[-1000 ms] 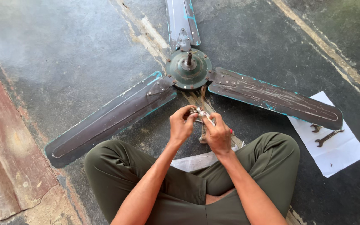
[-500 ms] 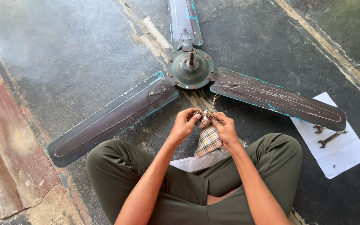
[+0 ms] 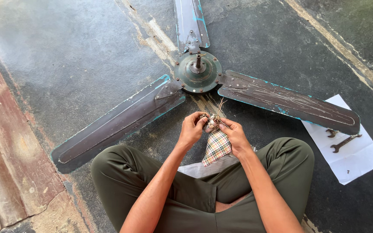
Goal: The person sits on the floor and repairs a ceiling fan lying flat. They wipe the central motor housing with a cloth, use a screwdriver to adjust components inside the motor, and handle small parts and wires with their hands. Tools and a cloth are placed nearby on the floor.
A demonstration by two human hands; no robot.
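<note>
The person sits cross-legged, both forearms reaching forward and converging above the lap. The left hand (image 3: 191,128) and right hand (image 3: 235,133) meet fingertip to fingertip, fingers curled in a pinching grip.

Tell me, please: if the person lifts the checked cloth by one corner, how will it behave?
The checked cloth probably hangs limp, since it already droops in folds below the right hand. It looks thin, so likely light and unlikely to roll away.

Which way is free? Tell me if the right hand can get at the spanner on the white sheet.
Probably yes: the spanner lies bare on the white sheet, beside the right knee. But the right hand is busy, holding a small part with the checked cloth.
</note>
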